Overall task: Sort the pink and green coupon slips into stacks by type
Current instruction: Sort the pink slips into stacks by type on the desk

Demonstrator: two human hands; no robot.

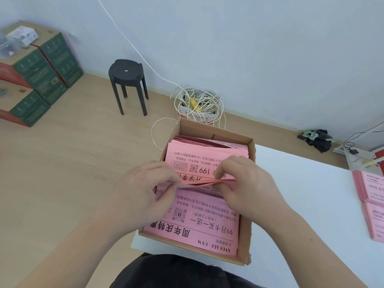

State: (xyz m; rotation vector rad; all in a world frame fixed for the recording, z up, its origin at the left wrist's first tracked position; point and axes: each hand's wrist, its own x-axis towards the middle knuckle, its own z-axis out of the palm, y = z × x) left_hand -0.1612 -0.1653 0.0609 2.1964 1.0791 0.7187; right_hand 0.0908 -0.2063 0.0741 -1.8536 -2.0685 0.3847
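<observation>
While the cardboard box [248, 204] sits on the white table [301, 204] full of pink slips [207, 225], both hands — left hand [145, 192] and right hand [243, 183] — pinch a thin bundle [204, 180] just above them.

**Pink nearly everywhere**

The pink paper coupon slips [199, 231] fill a plain brown cardboard box [245, 242], each printed with black characters and a small black square code. More pink slip stacks [372, 206] sit on the white surface [301, 204]. On the pale wood-grain floor [62, 163] stand a matt black round stool [126, 73] and dark green cartons with red sides [41, 75]. The pale blue-grey wall [249, 48] backs a cream-white coiled cable [197, 98] with a yellow bit in it.
</observation>
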